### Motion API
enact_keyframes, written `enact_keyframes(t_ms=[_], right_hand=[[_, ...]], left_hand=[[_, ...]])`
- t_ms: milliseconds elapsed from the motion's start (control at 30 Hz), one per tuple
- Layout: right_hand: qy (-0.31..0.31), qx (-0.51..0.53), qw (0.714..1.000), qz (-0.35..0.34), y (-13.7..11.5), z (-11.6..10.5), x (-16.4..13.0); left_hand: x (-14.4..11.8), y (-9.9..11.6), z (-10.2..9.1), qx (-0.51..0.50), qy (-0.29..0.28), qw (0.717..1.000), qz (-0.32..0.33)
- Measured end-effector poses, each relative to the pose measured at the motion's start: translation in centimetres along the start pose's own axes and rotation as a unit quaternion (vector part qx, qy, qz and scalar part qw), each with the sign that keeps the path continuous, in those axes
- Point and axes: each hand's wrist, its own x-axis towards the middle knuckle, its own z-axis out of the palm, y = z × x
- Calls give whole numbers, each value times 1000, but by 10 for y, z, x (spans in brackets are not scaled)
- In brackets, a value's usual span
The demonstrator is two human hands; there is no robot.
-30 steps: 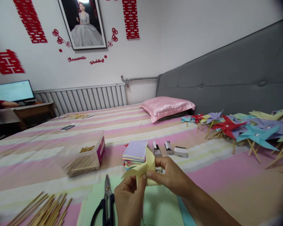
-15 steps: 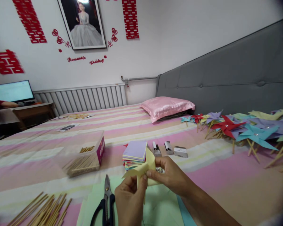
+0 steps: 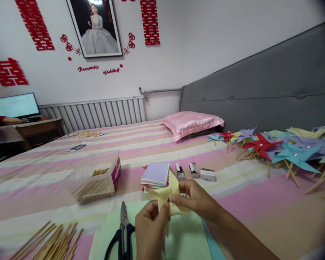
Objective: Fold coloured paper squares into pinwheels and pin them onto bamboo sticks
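Observation:
Between my two hands is a yellow paper pinwheel (image 3: 165, 194), its blades folded in toward the middle. My left hand (image 3: 152, 225) pinches it from below and left, thumb near the centre. From the right, my right hand (image 3: 196, 198) grips a blade, with the thumb at the centre, where a small dark spot shows. Beneath them lie green paper sheets (image 3: 185, 236), with black-handled scissors (image 3: 123, 231) on top, left of my left hand. Behind the pinwheel sits a stack of coloured paper squares (image 3: 155, 172). Shiny small pieces beyond my right fingers are partly hidden.
Three small boxes (image 3: 208, 175) stand past my right hand. A clear plastic tub (image 3: 115, 173) holds sticks, and loose sticks (image 3: 55, 242) lie front left. Finished pinwheels (image 3: 295, 154) crowd the right side. A pink pillow (image 3: 193, 121) rests farther back; a person's arm (image 3: 12, 120) is at a desk.
The yellow pinwheel has turned slightly, its left blade now curled in more and its centre facing me. My left hand has shifted a little to the right.

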Motion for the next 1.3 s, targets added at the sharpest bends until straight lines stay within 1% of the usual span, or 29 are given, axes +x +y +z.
enact_keyframes(t_ms=[100,167,367,467,600,733,767,833,967,1033,1100,1133,1167,1200,1300], right_hand=[[-11,89,995,47,3,-3,2],[-12,107,993,55,5,-4,3],[-3,50,999,20,15,0,5],[-10,32,999,15,16,0,5],[-15,25,999,15,14,1,5],[-10,31,999,15,13,1,4],[-4,36,999,17,12,-1,4],[24,53,998,28,11,-5,5],[130,106,985,46,10,-20,8],[170,131,975,49,10,-25,10],[191,147,969,51,11,-27,12],[198,152,967,52,11,-27,12],[202,156,966,51,12,-27,13],[204,159,965,51,12,-27,13],[208,166,963,50,14,-26,14]], left_hand=[[0,1,-1,0,13,1000,-16],[1,2,-1,9,17,1000,-12],[3,3,0,21,10,1000,21],[4,2,1,23,3,999,31],[6,0,1,27,-7,999,31],[6,-1,0,21,-29,999,30],[6,-1,0,24,-31,999,31],[5,0,-1,46,-11,998,41],[6,7,-8,103,76,989,76],[7,12,-14,119,104,983,97],[8,19,-23,160,131,970,127],[8,23,-27,196,150,959,141],[8,27,-32,242,179,941,154],[8,33,-37,292,219,917,160],[11,47,-59,425,320,829,170]])
